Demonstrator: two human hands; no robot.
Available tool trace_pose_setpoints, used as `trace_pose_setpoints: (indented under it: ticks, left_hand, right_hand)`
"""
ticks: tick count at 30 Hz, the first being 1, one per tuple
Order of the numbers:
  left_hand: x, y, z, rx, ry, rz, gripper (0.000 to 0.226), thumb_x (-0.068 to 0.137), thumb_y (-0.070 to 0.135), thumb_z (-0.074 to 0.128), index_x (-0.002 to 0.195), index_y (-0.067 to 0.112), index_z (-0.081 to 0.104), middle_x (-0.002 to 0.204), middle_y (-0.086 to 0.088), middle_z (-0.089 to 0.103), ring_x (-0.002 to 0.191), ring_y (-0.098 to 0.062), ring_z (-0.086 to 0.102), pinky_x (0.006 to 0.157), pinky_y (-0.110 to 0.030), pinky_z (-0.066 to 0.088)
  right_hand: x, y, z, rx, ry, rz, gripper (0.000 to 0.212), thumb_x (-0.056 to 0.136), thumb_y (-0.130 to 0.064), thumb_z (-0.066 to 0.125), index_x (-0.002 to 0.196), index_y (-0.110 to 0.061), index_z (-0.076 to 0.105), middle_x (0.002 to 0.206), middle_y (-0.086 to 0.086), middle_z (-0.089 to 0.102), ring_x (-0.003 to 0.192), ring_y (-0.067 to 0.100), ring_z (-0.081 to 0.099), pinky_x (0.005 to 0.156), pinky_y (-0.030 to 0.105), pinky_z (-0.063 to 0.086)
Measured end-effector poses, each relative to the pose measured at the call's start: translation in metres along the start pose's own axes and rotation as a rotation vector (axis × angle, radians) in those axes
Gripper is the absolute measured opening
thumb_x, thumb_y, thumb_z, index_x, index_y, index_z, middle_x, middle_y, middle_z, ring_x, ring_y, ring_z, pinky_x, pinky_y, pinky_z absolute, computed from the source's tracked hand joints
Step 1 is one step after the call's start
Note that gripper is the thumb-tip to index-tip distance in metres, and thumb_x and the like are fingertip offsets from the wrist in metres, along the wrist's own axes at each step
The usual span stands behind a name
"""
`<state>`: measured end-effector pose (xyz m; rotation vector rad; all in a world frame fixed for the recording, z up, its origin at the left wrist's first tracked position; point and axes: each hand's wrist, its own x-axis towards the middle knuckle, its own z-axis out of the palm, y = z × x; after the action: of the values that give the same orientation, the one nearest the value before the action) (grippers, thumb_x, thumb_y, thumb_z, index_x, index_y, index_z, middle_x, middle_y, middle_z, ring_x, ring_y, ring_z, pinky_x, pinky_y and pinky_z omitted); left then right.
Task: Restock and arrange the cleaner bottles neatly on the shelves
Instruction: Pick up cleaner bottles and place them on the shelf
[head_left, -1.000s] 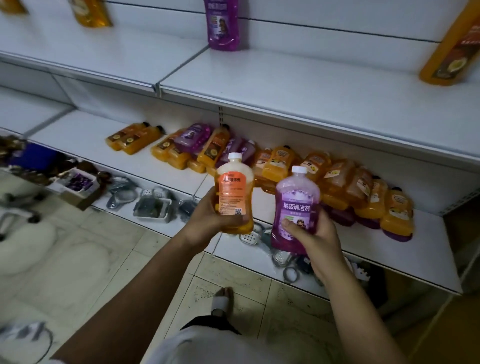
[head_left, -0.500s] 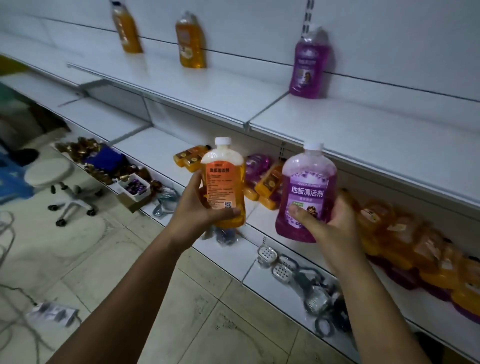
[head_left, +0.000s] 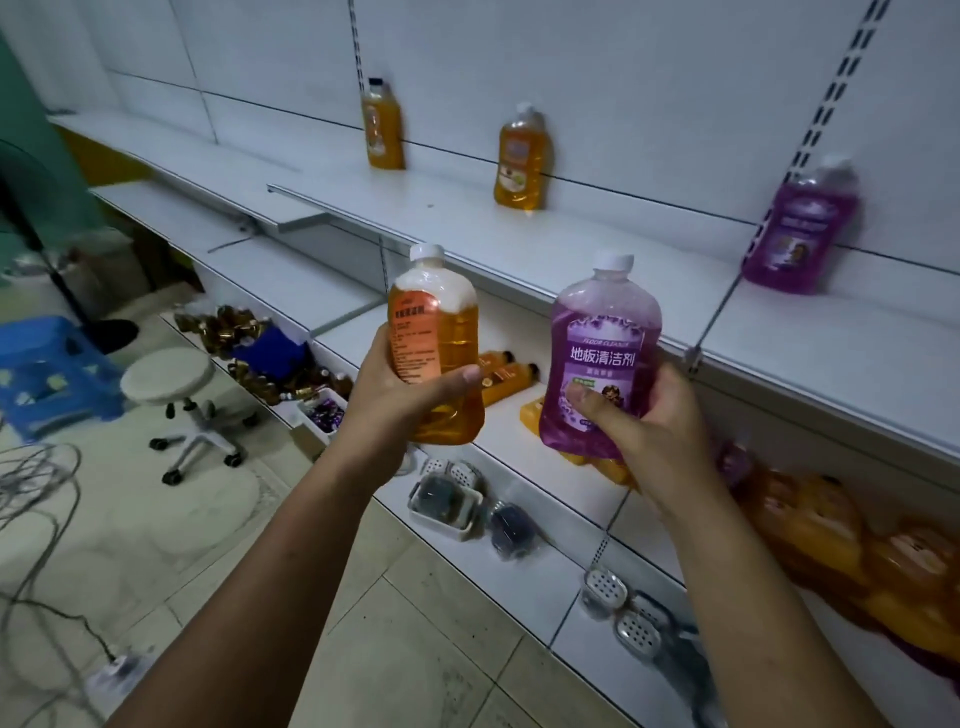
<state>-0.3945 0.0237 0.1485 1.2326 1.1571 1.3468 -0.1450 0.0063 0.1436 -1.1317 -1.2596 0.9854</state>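
Observation:
My left hand (head_left: 395, 400) grips an orange cleaner bottle (head_left: 441, 332) with a white cap, held upright in front of the shelves. My right hand (head_left: 649, 431) grips a purple floor-cleaner bottle (head_left: 602, 358), also upright, a little to the right. On the upper shelf (head_left: 571, 244) stand two orange bottles (head_left: 383, 127) (head_left: 522, 161) and one purple bottle (head_left: 800, 228) against the back wall. A pile of orange and purple bottles (head_left: 841, 540) lies on the lower shelf at the right, blurred. More orange bottles (head_left: 506, 376) lie behind my hands.
The bottom shelf (head_left: 519, 577) holds small baskets, soap dishes and dark packets. A white rolling stool (head_left: 171, 379) and a blue plastic stool (head_left: 47, 369) stand on the tiled floor at left, with loose cables (head_left: 36, 499) near them.
Both hands have lifted the bottles higher, and my view has swung left and up, so the upper shelf with its three standing bottles now fills the frame.

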Motion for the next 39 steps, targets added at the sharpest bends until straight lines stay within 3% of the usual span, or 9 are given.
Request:
trace_pose_setpoints:
  ticks: [4, 9, 15, 19, 22, 26, 32, 35, 39]
  left_hand:
    - [0.04, 0.003, -0.027, -0.068, 0.057, 0.014, 0.09, 0.064, 0.045, 0.086, 0.142, 0.041, 0.04, 0.129, 0.004, 0.059, 0.116, -0.024, 0.065, 0.095, -0.051, 0.059]
    - [0.114, 0.001, -0.05, -0.089, 0.101, 0.091, 0.075, 0.068, 0.053, 0.076, 0.135, 0.022, 0.063, 0.11, 0.005, 0.075, 0.113, -0.034, 0.069, 0.09, -0.056, 0.058]
    - [0.205, 0.022, -0.048, -0.39, -0.108, -0.059, 0.084, 0.076, 0.043, 0.066, 0.153, 0.015, 0.045, 0.139, -0.023, 0.065, 0.11, -0.035, 0.071, 0.083, -0.044, 0.059]
    - [0.257, 0.034, -0.037, -0.516, -0.208, -0.104, 0.105, 0.056, 0.058, 0.095, 0.144, 0.015, 0.057, 0.128, -0.015, 0.072, 0.111, -0.033, 0.072, 0.093, -0.047, 0.06]
    - [0.296, 0.04, -0.032, -0.361, -0.22, -0.098, 0.084, 0.065, 0.044, 0.092, 0.137, 0.014, 0.061, 0.119, -0.014, 0.076, 0.108, -0.034, 0.075, 0.09, -0.048, 0.062]
    - [0.351, 0.05, -0.026, -0.076, -0.273, 0.059, 0.061, 0.083, 0.031, 0.084, 0.137, 0.013, 0.061, 0.12, -0.011, 0.077, 0.11, -0.033, 0.075, 0.089, -0.048, 0.062]
    - [0.43, 0.072, -0.002, 0.172, -0.451, 0.375, 0.05, 0.078, 0.021, 0.091, 0.124, 0.017, 0.072, 0.111, -0.003, 0.08, 0.104, -0.023, 0.077, 0.091, -0.048, 0.063]
    - [0.469, 0.091, 0.012, 0.359, -0.563, 0.521, 0.046, 0.073, 0.026, 0.094, 0.114, 0.018, 0.076, 0.104, 0.0, 0.079, 0.097, -0.018, 0.077, 0.087, -0.043, 0.064]
    - [0.506, 0.122, 0.045, 0.688, -0.664, 0.71, 0.048, 0.071, 0.041, 0.094, 0.109, 0.021, 0.074, 0.101, 0.005, 0.075, 0.09, -0.012, 0.073, 0.083, -0.043, 0.063]
  right_hand:
    - [0.036, -0.01, 0.031, -0.035, 0.023, -0.066, 0.049, 0.08, -0.011, 0.088, 0.123, -0.02, 0.066, 0.109, -0.003, 0.079, 0.099, 0.017, 0.077, 0.08, 0.037, 0.065]
    - [0.101, -0.005, 0.049, -0.034, 0.054, -0.084, 0.048, 0.079, -0.017, 0.089, 0.121, -0.025, 0.068, 0.11, -0.001, 0.079, 0.099, 0.019, 0.078, 0.084, 0.046, 0.065]
    - [0.182, -0.005, 0.058, -0.023, 0.098, -0.095, 0.06, 0.069, -0.042, 0.086, 0.126, -0.035, 0.066, 0.116, -0.007, 0.077, 0.106, 0.015, 0.076, 0.082, 0.04, 0.065]
    - [0.226, -0.003, 0.06, -0.039, 0.118, -0.085, 0.07, 0.07, -0.046, 0.091, 0.133, -0.035, 0.063, 0.123, -0.006, 0.074, 0.114, 0.019, 0.073, 0.086, 0.048, 0.065]
    - [0.251, 0.001, 0.06, -0.059, 0.135, -0.076, 0.068, 0.07, -0.045, 0.092, 0.131, -0.034, 0.064, 0.121, -0.005, 0.076, 0.112, 0.02, 0.074, 0.087, 0.052, 0.064]
    - [0.279, 0.001, 0.063, -0.1, 0.188, -0.081, 0.066, 0.07, -0.043, 0.09, 0.131, -0.033, 0.064, 0.12, -0.006, 0.076, 0.11, 0.017, 0.074, 0.09, 0.05, 0.063]
    - [0.306, -0.002, 0.075, -0.076, 0.363, -0.101, 0.06, 0.071, -0.034, 0.094, 0.124, -0.026, 0.068, 0.113, -0.003, 0.079, 0.102, 0.019, 0.077, 0.092, 0.05, 0.062]
    - [0.317, -0.003, 0.077, -0.072, 0.438, -0.116, 0.049, 0.076, -0.022, 0.088, 0.121, -0.023, 0.069, 0.109, 0.0, 0.079, 0.099, 0.021, 0.077, 0.089, 0.049, 0.063]
    - [0.326, 0.001, 0.081, -0.068, 0.524, -0.11, 0.066, 0.062, -0.041, 0.085, 0.124, -0.026, 0.068, 0.111, -0.003, 0.079, 0.1, 0.018, 0.077, 0.084, 0.042, 0.064]
